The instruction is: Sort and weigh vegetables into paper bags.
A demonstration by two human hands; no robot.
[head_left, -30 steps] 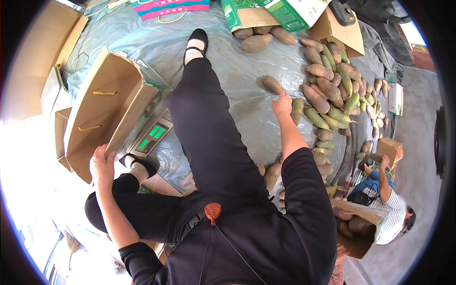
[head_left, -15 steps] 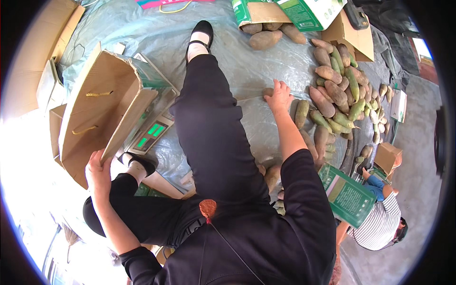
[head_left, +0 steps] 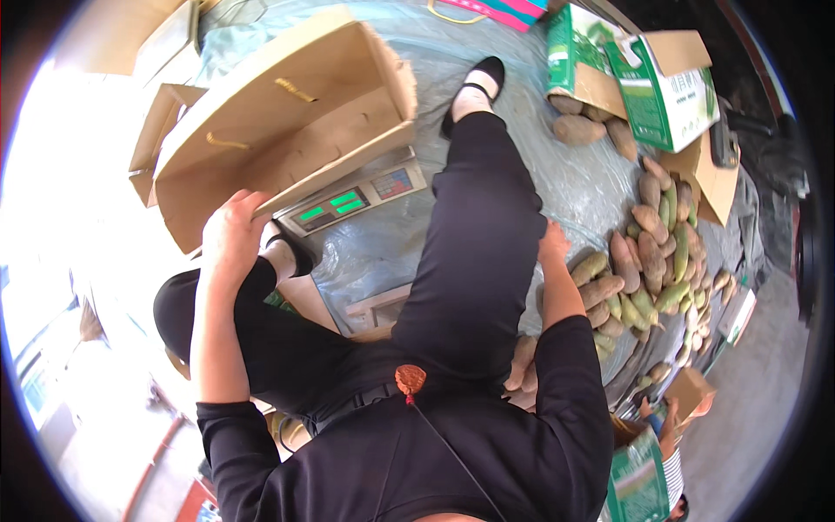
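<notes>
My left hand [head_left: 233,233] is closed on the near edge of an open cardboard box [head_left: 217,178] with yellow cord handles. The box stands tilted over a digital scale [head_left: 334,209] with green lit displays. No vegetables show in the visible part of its inside. My right hand [head_left: 553,244] is beside my right knee, its fingers largely hidden behind the trouser leg, so what they hold, if anything, cannot be seen. Nearest to it lies a pile of long brown and green root vegetables [head_left: 652,257], spread over the plastic sheet [head_left: 370,257].
Green and white cartons [head_left: 648,96] stand at the far right, with several brown roots at one opening. A person [head_left: 671,465] works at the lower right beside a green carton [head_left: 639,478] and a small brown box [head_left: 690,391]. A pink and blue bag [head_left: 504,10] lies at the far edge.
My right hand has drawn back from a small brown root on the sheet to beside my knee. The view has turned; my left hand stays on the box edge.
</notes>
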